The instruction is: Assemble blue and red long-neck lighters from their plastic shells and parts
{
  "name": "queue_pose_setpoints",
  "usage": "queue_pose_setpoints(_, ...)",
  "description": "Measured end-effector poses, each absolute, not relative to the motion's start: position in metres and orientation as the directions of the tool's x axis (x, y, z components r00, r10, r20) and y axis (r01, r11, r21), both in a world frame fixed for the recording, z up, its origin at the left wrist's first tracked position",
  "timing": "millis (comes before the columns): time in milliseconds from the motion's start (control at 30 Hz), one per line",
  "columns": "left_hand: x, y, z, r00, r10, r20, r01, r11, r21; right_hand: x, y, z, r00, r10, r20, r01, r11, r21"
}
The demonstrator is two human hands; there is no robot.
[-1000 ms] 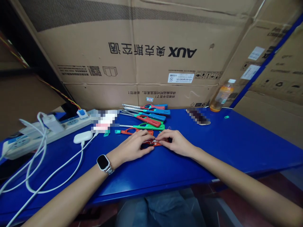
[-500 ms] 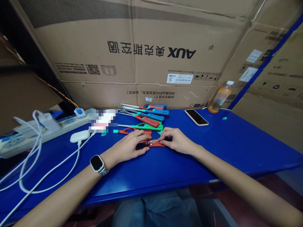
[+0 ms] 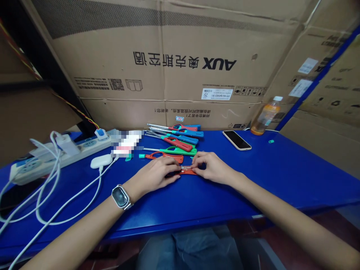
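Note:
An orange lighter shell (image 3: 188, 171) lies flat on the blue table (image 3: 253, 180) in front of me. My left hand (image 3: 156, 174), with a watch on its wrist, rests over the shell's left end and presses it down. My right hand (image 3: 211, 167) pinches a small clear part at the shell's right half. A second orange shell half (image 3: 153, 155) lies just behind my left hand. Behind both hands sits a pile of several long-nosed lighters (image 3: 178, 138) in red, blue and green.
A phone (image 3: 236, 140) lies at the back right, near an orange drink bottle (image 3: 266, 116). A white power strip (image 3: 60, 153) with plugs and white cables (image 3: 67, 204) fills the left side. Large cardboard boxes (image 3: 182, 60) wall in the table's far edge.
Both hands stay on the orange shell with only small finger shifts. The view has swung slightly.

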State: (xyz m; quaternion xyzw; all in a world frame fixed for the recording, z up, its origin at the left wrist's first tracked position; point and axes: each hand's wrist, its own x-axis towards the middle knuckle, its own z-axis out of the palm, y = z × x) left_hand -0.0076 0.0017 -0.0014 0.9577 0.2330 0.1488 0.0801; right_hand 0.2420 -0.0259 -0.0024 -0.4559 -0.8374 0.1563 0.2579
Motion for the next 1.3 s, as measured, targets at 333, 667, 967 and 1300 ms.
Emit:
queue_pose_setpoints(333, -0.008, 0.004, -0.003, 0.852, 0.457, 0.256, 0.395, -0.881, 0.260, 0.237, -0.029, 0.012, -0.474, 0.850, 0.232, 0.747, 0.527, -0.405)
queue_pose_setpoints(667, -0.007, 0.004, -0.004, 0.831, 0.498, 0.246, 0.420, -0.854, 0.307, 0.210, -0.022, 0.014, -0.507, 0.824, 0.252, 0.728, 0.566, -0.387)
queue_pose_setpoints(967, -0.033, 0.016, 0.017, 0.706, 0.696, 0.130, 0.515, -0.631, 0.581, 0.217, -0.020, 0.002, -0.511, 0.813, 0.280, 0.734, 0.582, -0.351)
queue_pose_setpoints(1300, -0.041, 0.017, 0.024, 0.703, 0.711, -0.020, 0.590, -0.567, 0.575, 0.201, -0.015, 0.012, -0.489, 0.814, 0.315, 0.691, 0.581, -0.429)
